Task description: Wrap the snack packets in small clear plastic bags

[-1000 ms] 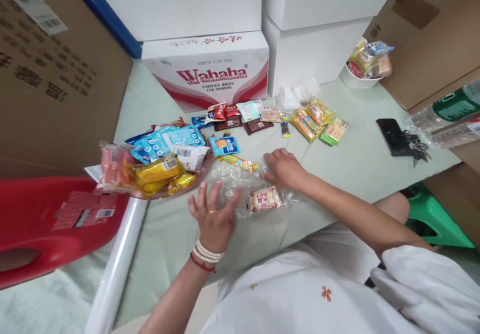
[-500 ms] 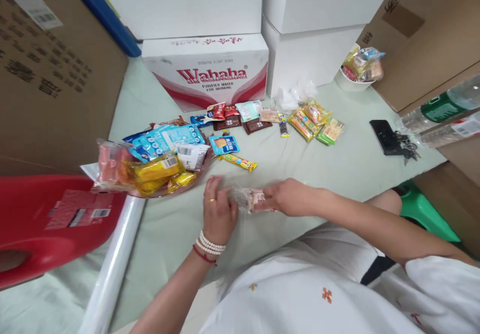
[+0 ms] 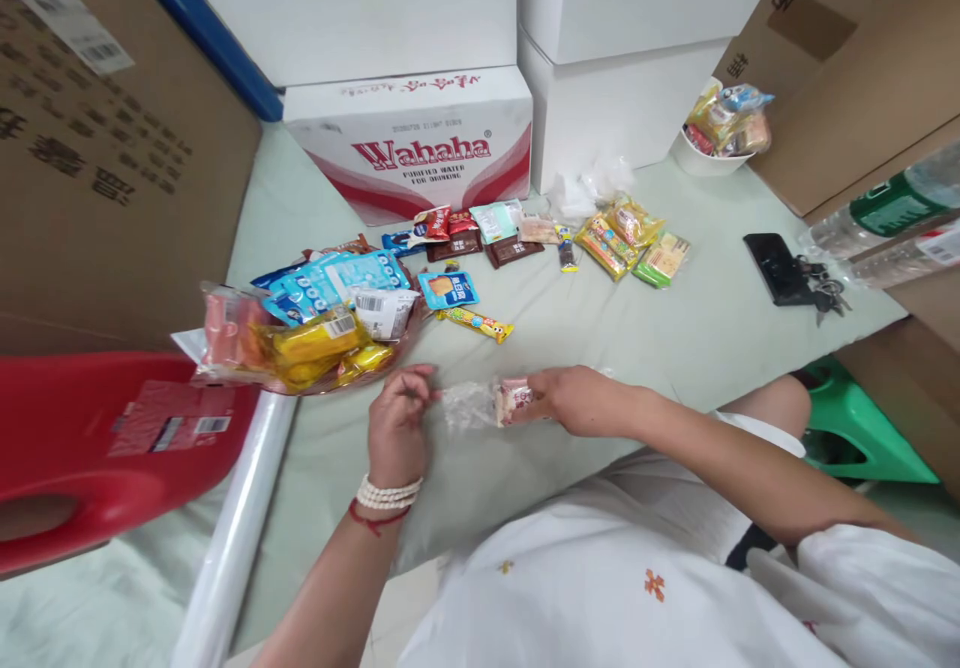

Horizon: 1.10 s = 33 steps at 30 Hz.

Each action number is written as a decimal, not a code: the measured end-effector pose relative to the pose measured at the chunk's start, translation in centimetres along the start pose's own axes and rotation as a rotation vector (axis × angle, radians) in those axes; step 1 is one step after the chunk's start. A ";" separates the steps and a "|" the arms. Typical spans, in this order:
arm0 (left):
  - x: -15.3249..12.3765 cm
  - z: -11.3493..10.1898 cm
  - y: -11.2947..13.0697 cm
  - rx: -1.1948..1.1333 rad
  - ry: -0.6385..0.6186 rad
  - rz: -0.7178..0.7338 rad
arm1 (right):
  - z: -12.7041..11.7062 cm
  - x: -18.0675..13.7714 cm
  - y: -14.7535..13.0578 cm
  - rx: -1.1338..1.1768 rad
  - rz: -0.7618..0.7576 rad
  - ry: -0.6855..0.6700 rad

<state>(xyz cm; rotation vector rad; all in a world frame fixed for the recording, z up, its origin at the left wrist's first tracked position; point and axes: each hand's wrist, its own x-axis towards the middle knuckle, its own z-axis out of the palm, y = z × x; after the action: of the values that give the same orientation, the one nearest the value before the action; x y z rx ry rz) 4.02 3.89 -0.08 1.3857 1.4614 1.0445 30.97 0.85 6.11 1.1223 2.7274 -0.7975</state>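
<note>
My right hand [image 3: 577,400] is closed on a small pink-and-white snack packet [image 3: 511,398] that is bundled in clear plastic wrap [image 3: 466,404]. My left hand [image 3: 397,422] pinches the left end of that wrap, pulled out a little from the packet, just above the pale green cloth [image 3: 675,328]. A beaded bracelet and a red string sit on my left wrist. To the left, a shallow dish [image 3: 330,373] holds a heap of yellow, pink and blue snack packets.
More snack packets [image 3: 517,238] lie in a row near the Wahaha carton [image 3: 420,153]. A white bowl [image 3: 709,158] of snacks, a black phone [image 3: 772,268] with keys and water bottles [image 3: 892,203] are at right. A red chair [image 3: 97,448] and a film roll [image 3: 232,528] stand at left.
The flat sheet of wrap was gathered around the snack packet and lifted. Both hands went from flat on the cloth to gripping it; my left hand has now pulled leftward.
</note>
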 end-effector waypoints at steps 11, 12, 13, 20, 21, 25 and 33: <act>-2.6 -0.3 5.1 0.278 -0.238 -0.065 | 0.7 0.5 0.9 0.161 -0.033 -0.004; -3.0 0.5 5.7 0.236 -0.250 -0.045 | 0.9 0.6 0.9 0.184 -0.040 0.019; -3.4 1.5 6.1 0.217 -0.275 0.014 | 1.1 0.5 0.9 0.213 -0.051 0.050; -5.7 6.2 4.6 0.459 -0.380 0.539 | 2.3 -3.6 1.8 0.483 -0.137 0.277; -6.0 6.2 4.3 0.526 -0.381 0.586 | 2.8 -4.1 2.0 0.496 -0.037 0.358; -6.6 6.1 3.6 0.709 -0.366 0.704 | 5.2 -5.2 2.2 0.268 0.545 0.622; -6.9 6.4 3.4 0.866 -0.252 0.776 | 2.2 -4.6 -0.1 0.340 0.560 0.514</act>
<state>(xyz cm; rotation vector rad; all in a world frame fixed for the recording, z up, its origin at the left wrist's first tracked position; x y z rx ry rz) 11.33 -2.78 1.54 2.7366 1.2289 0.6011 33.97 -3.23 5.50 2.3042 2.4213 -1.0008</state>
